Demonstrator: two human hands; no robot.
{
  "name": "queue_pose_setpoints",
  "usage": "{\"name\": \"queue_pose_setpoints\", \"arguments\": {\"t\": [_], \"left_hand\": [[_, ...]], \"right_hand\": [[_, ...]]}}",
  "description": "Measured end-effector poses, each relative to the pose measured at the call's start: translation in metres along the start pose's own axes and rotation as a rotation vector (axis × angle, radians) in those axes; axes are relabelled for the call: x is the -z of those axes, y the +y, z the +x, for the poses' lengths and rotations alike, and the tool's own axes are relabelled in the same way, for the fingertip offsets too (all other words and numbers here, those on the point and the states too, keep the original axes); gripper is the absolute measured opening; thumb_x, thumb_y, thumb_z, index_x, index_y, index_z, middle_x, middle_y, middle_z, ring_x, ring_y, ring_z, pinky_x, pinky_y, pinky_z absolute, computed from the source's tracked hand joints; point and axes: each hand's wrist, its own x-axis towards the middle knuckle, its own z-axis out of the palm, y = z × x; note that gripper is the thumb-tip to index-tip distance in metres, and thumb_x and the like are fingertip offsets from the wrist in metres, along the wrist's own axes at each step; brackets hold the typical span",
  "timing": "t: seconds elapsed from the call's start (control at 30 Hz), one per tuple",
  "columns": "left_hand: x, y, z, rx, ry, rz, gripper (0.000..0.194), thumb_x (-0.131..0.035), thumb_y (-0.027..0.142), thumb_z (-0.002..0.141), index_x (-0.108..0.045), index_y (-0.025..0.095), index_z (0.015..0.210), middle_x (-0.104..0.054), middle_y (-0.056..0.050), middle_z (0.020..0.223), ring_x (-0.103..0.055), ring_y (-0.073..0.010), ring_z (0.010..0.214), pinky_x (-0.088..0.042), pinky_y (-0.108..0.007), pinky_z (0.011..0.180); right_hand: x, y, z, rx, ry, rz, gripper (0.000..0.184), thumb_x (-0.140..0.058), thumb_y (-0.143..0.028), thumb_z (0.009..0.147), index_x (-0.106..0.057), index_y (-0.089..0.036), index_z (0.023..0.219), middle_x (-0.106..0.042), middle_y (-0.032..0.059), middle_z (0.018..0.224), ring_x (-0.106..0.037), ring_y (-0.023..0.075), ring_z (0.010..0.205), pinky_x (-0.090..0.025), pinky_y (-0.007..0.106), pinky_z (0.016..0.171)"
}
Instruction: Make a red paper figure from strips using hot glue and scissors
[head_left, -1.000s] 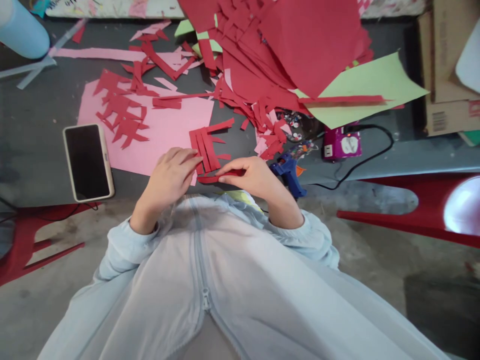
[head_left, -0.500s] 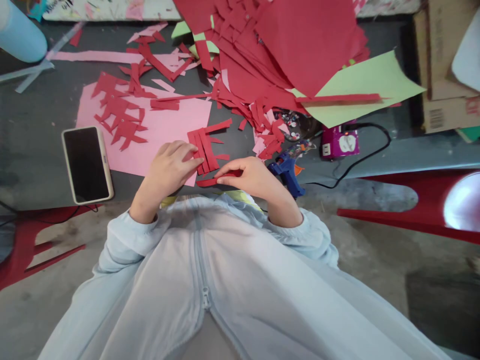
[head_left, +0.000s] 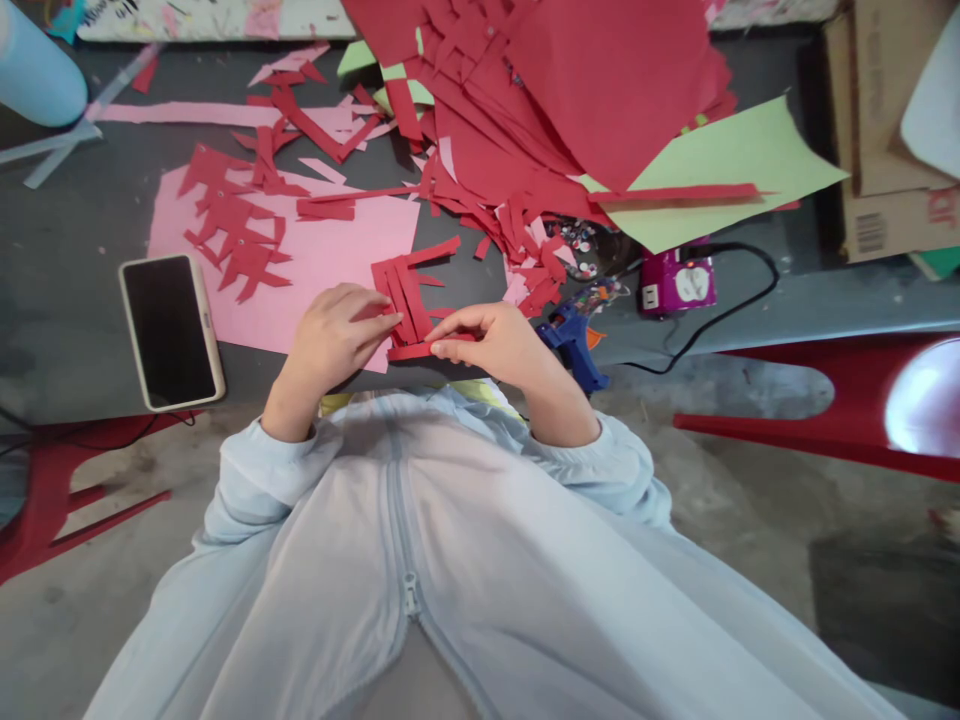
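A red paper cutout with strips across it and prongs on its right side lies before me, partly over a pink sheet. My left hand holds its left edge, with bent fingertips and thumb pressed on the paper. Between the thumb and fingers of my right hand is a red paper strip, lying along the cutout's near edge. The strip's right part is partly hidden by that hand. Further left on the pink sheet rest red spiky paper cutouts.
A phone lies at left. Right of my hands are a blue glue gun and a purple box with a black cord. Red sheets, red scraps and a green sheet cover the back. Cardboard stands far right.
My right hand has moved slightly up with the red strip, which now lies straighter against the cutout's near edge. My left hand keeps its place on the cutout.
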Motion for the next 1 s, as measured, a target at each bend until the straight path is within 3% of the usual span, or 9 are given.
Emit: {"name": "queue_pose_setpoints", "arguments": {"t": [0.13, 0.43, 0.67, 1.0], "left_hand": [[0.001, 0.000, 0.000, 0.021, -0.006, -0.027, 0.033, -0.046, 0.037, 0.099, -0.078, 0.030, 0.105, -0.074, -0.009, 0.113, -0.066, -0.0250, 0.106, -0.050, -0.046, 0.095], [-0.004, -0.005, 0.001, -0.018, 0.080, -0.050, 0.031, -0.049, 0.037, 0.099, -0.079, 0.029, 0.102, -0.075, -0.009, 0.107, -0.066, -0.0225, 0.098, -0.051, -0.045, 0.091], [-0.008, -0.009, 0.000, -0.126, 0.176, -0.038, 0.028, -0.052, 0.032, 0.099, -0.078, 0.028, 0.105, -0.075, -0.008, 0.105, -0.067, -0.0210, 0.095, -0.053, -0.041, 0.087], [-0.007, -0.010, -0.001, -0.119, 0.161, 0.009, 0.028, -0.051, 0.032, 0.099, -0.079, 0.028, 0.104, -0.076, -0.008, 0.106, -0.067, -0.0212, 0.096, -0.053, -0.041, 0.086]], "right_hand": [[-0.002, -0.002, 0.008, -0.058, 0.030, 0.089, 0.022, -0.078, -0.032, 0.070, -0.078, -0.015, 0.084, -0.071, 0.0026, 0.065, -0.058, 0.0100, 0.052, -0.043, 0.022, 0.046], [-0.004, 0.001, 0.013, -0.155, 0.037, 0.086, 0.017, -0.080, -0.027, 0.070, -0.077, -0.015, 0.081, -0.073, 0.0046, 0.066, -0.061, 0.0120, 0.054, -0.044, 0.022, 0.045], [-0.005, -0.004, 0.014, -0.167, 0.048, 0.104, 0.015, -0.081, -0.025, 0.069, -0.076, -0.015, 0.079, -0.072, 0.0035, 0.063, -0.060, 0.0106, 0.051, -0.043, 0.021, 0.043], [-0.006, -0.001, 0.018, -0.161, 0.078, -0.003, 0.011, -0.079, -0.025, 0.072, -0.076, -0.017, 0.079, -0.073, 0.0040, 0.065, -0.064, 0.0142, 0.055, -0.048, 0.024, 0.047]]}}
